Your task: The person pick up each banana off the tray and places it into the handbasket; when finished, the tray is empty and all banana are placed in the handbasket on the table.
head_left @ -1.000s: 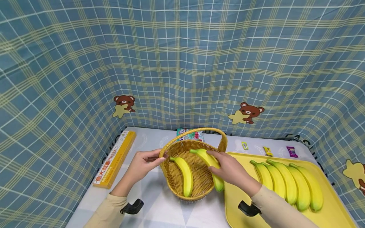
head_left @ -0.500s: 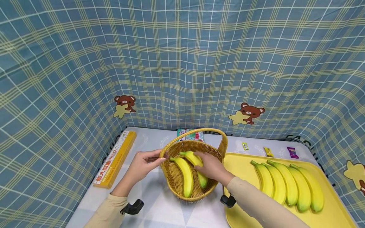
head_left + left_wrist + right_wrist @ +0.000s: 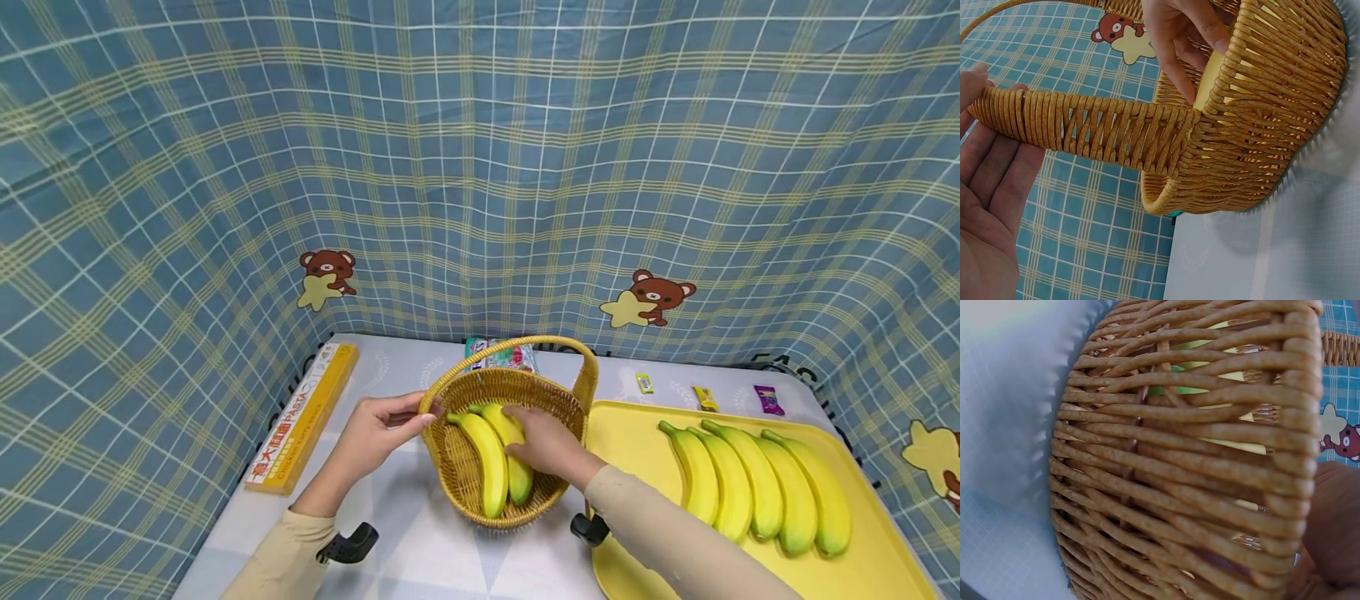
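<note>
A wicker basket (image 3: 457, 479) with a tall arched handle stands in the middle of the table. My left hand (image 3: 382, 429) pinches the left side of the handle (image 3: 1104, 128) between thumb and fingers. Inside the basket lie two bananas side by side, stems pointing away. My right hand (image 3: 551, 442) reaches over the basket's right rim and grips the right banana (image 3: 519, 482), which rests against the left banana (image 3: 487, 462). In the right wrist view the woven wall (image 3: 1179, 456) hides most of that hand and the fruit.
A yellow tray (image 3: 630, 500) at the right holds several bananas (image 3: 750, 475). Small wrapped sweets (image 3: 705, 398) lie behind it. A pasta box (image 3: 303, 421) is at the left, and a printed packet (image 3: 513, 357) sits behind the basket. Plaid curtains enclose the table.
My right hand has carried its banana left and down from over the basket's right rim until it lies against the other banana. My left hand has stayed on the handle.
</note>
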The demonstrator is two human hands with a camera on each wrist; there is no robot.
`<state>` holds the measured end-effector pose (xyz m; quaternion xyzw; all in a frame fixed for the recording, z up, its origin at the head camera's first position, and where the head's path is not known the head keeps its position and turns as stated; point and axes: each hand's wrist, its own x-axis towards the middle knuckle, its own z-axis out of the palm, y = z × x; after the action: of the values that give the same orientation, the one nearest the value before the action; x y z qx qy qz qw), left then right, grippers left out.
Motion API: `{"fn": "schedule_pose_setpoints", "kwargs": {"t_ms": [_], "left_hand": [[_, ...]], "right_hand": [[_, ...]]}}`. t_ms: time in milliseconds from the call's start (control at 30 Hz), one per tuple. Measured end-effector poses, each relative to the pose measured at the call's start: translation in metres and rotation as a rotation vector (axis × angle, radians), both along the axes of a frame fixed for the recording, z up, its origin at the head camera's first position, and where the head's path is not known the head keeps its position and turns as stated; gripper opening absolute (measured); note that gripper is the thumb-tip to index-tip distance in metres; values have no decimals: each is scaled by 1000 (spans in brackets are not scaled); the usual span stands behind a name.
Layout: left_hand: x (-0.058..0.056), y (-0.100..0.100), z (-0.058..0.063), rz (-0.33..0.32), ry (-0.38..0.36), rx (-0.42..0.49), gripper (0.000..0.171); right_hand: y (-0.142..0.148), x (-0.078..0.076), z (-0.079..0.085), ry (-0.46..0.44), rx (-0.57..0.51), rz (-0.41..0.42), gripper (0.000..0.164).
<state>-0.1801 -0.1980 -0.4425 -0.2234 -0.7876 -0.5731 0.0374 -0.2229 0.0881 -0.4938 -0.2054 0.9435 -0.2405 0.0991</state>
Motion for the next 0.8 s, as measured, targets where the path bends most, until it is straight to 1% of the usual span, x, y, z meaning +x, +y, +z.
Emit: {"fn": "schedule_pose_setpoints", "kwargs": {"t_ms": [167, 367, 467, 633, 800], "left_hand": [[-1, 0, -1, -5, -2, 13, 33], [-2, -1, -2, -16, 5, 12, 33], [-2, -1, -3, -18, 8, 12, 34], [-2, -1, -2, -10, 4, 13, 35], [-2, -1, -2, -8, -3, 15, 36]], "right_hand": [[0, 1, 0, -21, 8, -2, 65], [2, 1, 2, -11, 9, 4, 65], [5, 3, 5, 2, -7, 3, 63], [11, 9, 13, 28, -33, -19, 58], [22, 22, 22, 87, -42, -30, 57]]}}
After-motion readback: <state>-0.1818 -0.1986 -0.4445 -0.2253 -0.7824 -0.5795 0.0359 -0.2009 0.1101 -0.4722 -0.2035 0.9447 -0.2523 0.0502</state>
